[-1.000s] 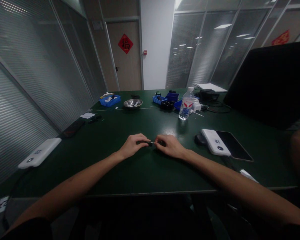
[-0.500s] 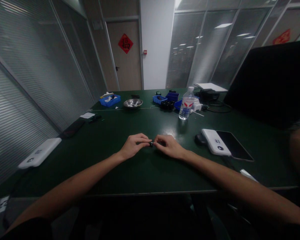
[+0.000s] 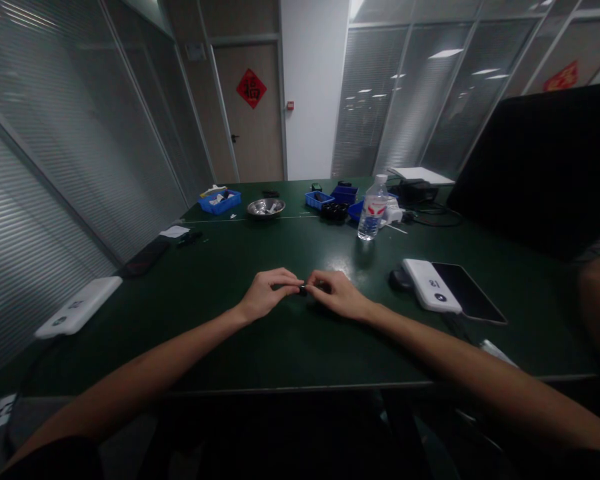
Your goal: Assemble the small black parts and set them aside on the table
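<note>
A small black piece (image 3: 303,290) sits between the fingertips of both hands, just over the green table (image 3: 280,353). It is too small for me to tell its kind. My left hand (image 3: 269,292) pinches it from the left with thumb and fingers. From the right, my right hand (image 3: 339,293) closes thumb and forefinger on it, the other fingers curled. The fingertips hide part of the piece.
A water bottle (image 3: 373,208) stands upright beyond my right hand. Farther back are a metal bowl (image 3: 266,209) and blue trays (image 3: 221,202). A white power bank (image 3: 433,285) lies by a phone (image 3: 467,292) at right; another power bank (image 3: 80,307) lies left.
Both hands stay in nearly the same place, still holding the small black piece. The view has shifted very slightly.
</note>
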`<state>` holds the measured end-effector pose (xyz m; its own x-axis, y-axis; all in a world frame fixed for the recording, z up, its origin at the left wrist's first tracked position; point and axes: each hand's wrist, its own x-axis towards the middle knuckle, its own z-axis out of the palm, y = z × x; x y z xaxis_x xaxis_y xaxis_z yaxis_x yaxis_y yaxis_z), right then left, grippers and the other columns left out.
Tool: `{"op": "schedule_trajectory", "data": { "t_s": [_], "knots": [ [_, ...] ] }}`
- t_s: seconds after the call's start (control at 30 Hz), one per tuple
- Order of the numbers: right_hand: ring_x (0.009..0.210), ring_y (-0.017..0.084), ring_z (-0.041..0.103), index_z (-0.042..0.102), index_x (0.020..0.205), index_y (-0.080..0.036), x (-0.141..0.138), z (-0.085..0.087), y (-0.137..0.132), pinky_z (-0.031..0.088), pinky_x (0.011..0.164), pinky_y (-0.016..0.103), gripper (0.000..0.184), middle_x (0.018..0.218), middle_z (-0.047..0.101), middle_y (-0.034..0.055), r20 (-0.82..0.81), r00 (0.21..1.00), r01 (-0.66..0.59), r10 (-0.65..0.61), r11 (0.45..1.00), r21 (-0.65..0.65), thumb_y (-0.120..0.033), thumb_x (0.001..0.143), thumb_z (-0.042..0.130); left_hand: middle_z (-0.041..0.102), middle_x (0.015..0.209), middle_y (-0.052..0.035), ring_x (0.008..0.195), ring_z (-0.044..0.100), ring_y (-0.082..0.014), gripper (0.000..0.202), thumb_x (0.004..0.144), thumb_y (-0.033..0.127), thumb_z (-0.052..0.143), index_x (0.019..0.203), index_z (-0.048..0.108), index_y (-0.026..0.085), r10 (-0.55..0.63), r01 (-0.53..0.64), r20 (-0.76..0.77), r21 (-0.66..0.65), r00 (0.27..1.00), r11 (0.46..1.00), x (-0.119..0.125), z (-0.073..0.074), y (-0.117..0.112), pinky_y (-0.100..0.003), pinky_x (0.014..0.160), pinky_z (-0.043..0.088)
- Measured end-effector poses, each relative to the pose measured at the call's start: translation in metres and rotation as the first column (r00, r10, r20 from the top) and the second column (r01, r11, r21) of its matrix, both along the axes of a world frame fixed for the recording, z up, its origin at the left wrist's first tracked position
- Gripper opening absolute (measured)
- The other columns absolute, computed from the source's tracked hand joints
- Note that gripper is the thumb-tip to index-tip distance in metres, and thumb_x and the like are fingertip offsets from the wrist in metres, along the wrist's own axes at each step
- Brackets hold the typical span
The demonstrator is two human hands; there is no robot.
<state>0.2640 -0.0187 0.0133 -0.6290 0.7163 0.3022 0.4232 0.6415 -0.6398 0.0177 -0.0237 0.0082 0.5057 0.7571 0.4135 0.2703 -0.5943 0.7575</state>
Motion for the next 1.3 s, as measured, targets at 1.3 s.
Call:
{"op": "schedule_trajectory", "data": {
  "t_s": [1.3],
  "knots": [
    [0.082, 0.017, 0.063, 0.066, 0.097, -0.021, 0.026, 0.002, 0.032, 0.037, 0.066, 0.025, 0.018, 0.102, 0.068, 0.0056, 0.441, 0.808, 0.288, -0.391, 0.915, 0.285, -0.037, 0.099, 0.057, 0.068, 0.132, -0.0037, 0.123, 0.059, -0.0237, 0.033, 0.104, 0.037, 0.047, 0.12, 0.075, 0.028, 0.015, 0.021, -0.371, 0.094, 0.929, 0.995, -0.011, -0.006, 0.021, -0.043, 0.107, 0.045]
  ]
}}
